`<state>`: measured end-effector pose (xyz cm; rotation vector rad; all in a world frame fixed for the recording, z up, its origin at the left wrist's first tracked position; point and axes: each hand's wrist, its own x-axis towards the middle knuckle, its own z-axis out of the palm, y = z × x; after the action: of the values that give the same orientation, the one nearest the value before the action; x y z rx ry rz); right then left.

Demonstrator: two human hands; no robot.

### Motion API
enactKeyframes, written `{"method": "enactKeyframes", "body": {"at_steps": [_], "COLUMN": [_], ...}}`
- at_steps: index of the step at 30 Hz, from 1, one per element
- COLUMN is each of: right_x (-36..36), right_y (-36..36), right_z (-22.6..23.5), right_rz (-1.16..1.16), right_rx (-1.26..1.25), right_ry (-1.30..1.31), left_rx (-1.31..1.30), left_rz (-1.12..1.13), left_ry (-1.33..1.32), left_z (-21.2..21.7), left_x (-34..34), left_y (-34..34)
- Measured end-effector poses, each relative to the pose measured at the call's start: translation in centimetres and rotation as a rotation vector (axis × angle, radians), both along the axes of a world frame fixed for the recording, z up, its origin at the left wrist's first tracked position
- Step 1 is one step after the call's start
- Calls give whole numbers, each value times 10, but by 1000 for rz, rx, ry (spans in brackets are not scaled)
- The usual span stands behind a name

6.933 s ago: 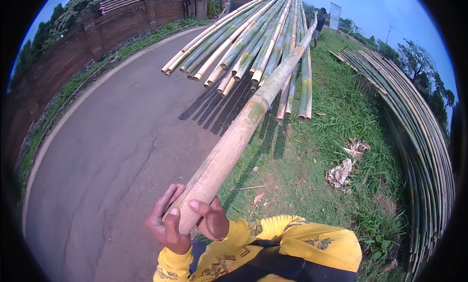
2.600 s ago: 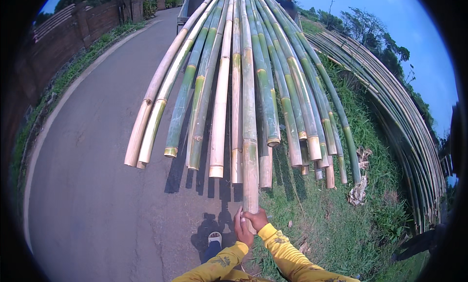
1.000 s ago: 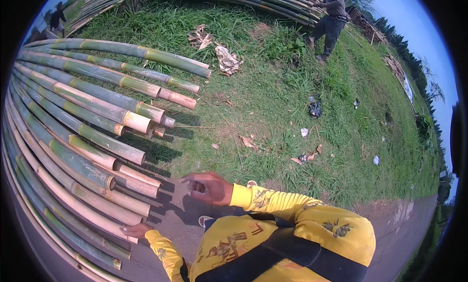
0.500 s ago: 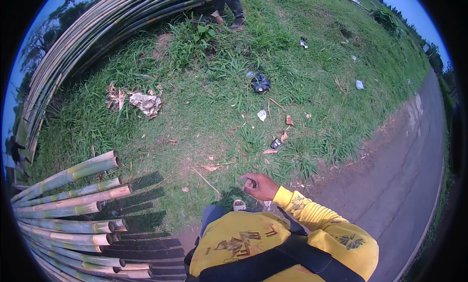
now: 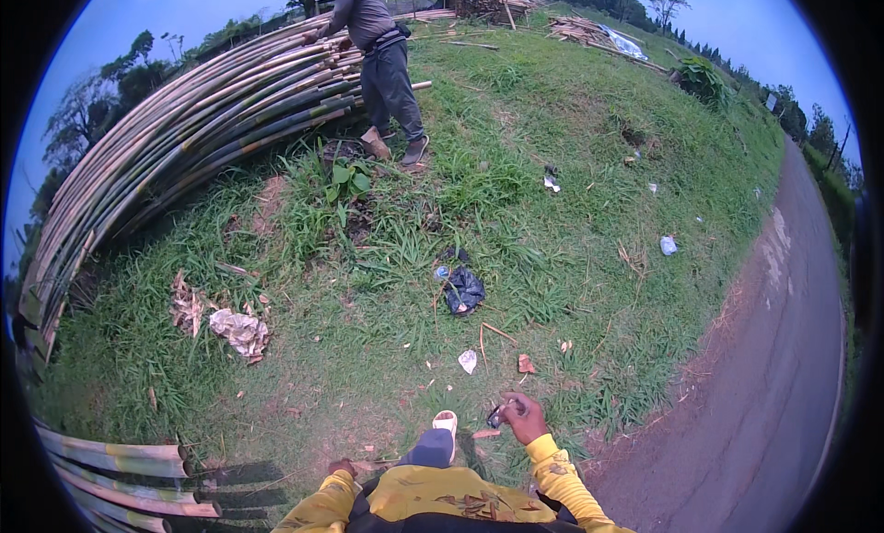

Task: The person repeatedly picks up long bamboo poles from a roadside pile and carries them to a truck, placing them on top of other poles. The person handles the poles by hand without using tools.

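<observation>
My right hand hangs out in front of me over the grass. Its fingers are loosely bent with a gap to the thumb, and I see nothing held in it. Just beside it, a small dark piece of litter lies on the ground. My left hand is low by my left side, its back toward the view and its fingers mostly hidden. Cut bamboo poles stick out with their ends toward me at the lower left, apart from the left hand. One foot in a pale sandal is forward.
A long stack of bamboo poles runs along the far left, where another person stands with hands on it. Crumpled paper, a black plastic bag and a white scrap litter the grass. A paved road borders the right.
My view has tilted up, bringing the other person's body and the far stacks in. The near bamboo ends have slid down and left. My left hand has come into view.
</observation>
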<state>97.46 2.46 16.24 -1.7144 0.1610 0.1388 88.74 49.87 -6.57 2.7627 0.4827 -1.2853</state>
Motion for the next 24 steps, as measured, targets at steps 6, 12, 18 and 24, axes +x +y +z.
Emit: {"method": "enactKeyframes", "body": {"at_steps": [6,12,18,24], "right_x": [55,43,188,416], "right_y": [-123,-164,-220,-338], "right_z": [-149,-186,-183,-126], "right_rz": [-435,-757,-690,-664], "right_rx": [262,339,343,485], "right_ry": [641,1070,1034,851], "left_rx": [-534,-1030,-1112,-862], "left_rz": [479,362,709,1086], "left_ry": [-321,-232,-242,-229], "left_z": [-52,122,59,-19], "left_x": [225,405,548,631], "left_y": [-124,-309,-382,-379]}}
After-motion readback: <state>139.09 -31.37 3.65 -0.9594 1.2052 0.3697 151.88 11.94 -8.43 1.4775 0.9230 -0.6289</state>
